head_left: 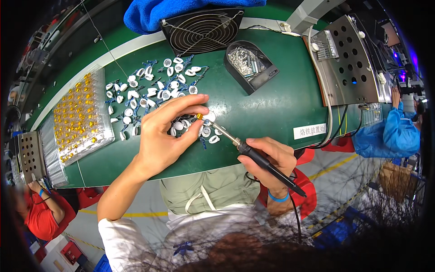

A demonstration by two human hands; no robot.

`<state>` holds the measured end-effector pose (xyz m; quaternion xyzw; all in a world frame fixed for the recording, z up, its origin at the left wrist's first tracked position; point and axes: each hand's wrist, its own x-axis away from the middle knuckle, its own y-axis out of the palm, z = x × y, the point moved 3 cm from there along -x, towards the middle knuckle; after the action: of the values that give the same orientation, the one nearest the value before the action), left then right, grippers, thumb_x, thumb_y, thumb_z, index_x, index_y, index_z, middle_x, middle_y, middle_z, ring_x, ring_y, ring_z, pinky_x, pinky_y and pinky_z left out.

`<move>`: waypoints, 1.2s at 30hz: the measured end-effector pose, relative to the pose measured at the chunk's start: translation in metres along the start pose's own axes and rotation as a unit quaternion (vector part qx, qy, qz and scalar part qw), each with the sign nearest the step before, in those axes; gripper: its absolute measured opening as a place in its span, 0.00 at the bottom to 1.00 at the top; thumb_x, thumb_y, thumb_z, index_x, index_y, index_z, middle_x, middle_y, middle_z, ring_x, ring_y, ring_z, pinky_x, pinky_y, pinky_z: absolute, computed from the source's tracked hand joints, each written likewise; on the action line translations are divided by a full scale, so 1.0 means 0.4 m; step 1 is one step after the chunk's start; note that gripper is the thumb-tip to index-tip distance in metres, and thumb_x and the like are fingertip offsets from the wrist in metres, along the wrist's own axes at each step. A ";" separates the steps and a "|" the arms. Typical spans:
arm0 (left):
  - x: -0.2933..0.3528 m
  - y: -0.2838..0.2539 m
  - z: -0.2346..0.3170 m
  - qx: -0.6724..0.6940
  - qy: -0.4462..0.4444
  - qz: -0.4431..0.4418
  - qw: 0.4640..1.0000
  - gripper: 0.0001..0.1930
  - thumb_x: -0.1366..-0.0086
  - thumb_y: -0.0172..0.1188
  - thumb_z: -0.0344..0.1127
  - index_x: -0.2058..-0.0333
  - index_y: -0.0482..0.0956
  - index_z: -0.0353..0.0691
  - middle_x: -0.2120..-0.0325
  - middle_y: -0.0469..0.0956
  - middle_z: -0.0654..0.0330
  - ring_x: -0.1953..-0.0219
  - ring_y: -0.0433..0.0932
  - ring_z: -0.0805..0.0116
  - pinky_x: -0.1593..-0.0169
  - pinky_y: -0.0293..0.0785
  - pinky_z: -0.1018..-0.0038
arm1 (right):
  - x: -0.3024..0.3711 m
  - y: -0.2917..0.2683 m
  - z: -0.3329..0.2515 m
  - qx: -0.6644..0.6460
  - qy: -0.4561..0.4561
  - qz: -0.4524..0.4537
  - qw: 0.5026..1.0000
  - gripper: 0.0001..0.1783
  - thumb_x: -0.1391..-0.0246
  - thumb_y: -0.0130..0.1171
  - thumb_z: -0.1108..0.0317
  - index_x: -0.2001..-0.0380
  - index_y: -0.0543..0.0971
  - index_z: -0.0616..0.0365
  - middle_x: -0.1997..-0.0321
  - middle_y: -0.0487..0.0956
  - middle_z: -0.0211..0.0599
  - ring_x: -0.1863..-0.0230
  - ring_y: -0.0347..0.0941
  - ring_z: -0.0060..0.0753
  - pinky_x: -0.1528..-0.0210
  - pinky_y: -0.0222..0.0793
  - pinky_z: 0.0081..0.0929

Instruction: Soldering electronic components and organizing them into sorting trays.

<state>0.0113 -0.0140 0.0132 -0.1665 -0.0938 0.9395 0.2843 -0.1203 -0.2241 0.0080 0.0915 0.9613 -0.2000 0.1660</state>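
Observation:
Between its thumb and fingertips, my left hand (161, 131) pinches a small gold-coloured part (199, 116). A white round piece (210, 116) sits right beside that part; I cannot tell whether the two are joined. My right hand (276, 158) grips the black handle of a soldering iron (260, 160). The iron's metal tip points up and left, close to the gold part, though contact is too small to make out. Around and beyond my left hand lie many small white oval parts (170, 71) with blue wires, scattered over the green table (281, 109).
At left, a clear plastic tray (106, 129) holds rows of gold pieces. A black fan (204, 31) stands at the back under a blue cloth (181, 11). A black bin (267, 79) contains metal bits. Cables (316, 68) run beside a perforated metal box (346, 63) at right. Co-workers sit at both sides.

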 end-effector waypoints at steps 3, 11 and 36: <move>0.000 -0.001 -0.001 -0.017 0.005 -0.023 1.000 0.27 0.41 0.64 0.13 0.41 0.74 0.29 0.45 0.80 0.46 0.47 0.84 0.62 0.40 0.78 0.69 | -0.004 0.005 -0.001 -0.002 -0.015 0.011 1.000 0.23 0.59 0.79 0.78 0.56 0.83 0.66 0.68 0.86 0.45 0.70 0.83 0.32 0.71 0.73 0.23; 0.000 0.000 -0.002 -0.032 0.010 -0.020 0.999 0.27 0.41 0.64 0.13 0.42 0.75 0.29 0.45 0.80 0.47 0.48 0.85 0.63 0.40 0.78 0.70 | -0.006 0.004 -0.005 0.008 -0.018 0.011 1.000 0.24 0.60 0.79 0.78 0.57 0.84 0.65 0.69 0.85 0.45 0.72 0.82 0.32 0.71 0.73 0.23; -0.003 0.002 -0.001 -0.037 0.016 -0.015 0.999 0.27 0.41 0.64 0.13 0.42 0.75 0.29 0.46 0.81 0.47 0.49 0.85 0.64 0.41 0.78 0.70 | -0.008 0.006 -0.003 0.007 -0.029 0.011 0.999 0.23 0.61 0.80 0.77 0.57 0.84 0.67 0.67 0.85 0.48 0.70 0.83 0.35 0.68 0.76 0.24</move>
<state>0.0118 -0.0153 0.0127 -0.1904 -0.1269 0.9282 0.2933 -0.1171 -0.2216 0.0092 0.0970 0.9536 -0.2075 0.1955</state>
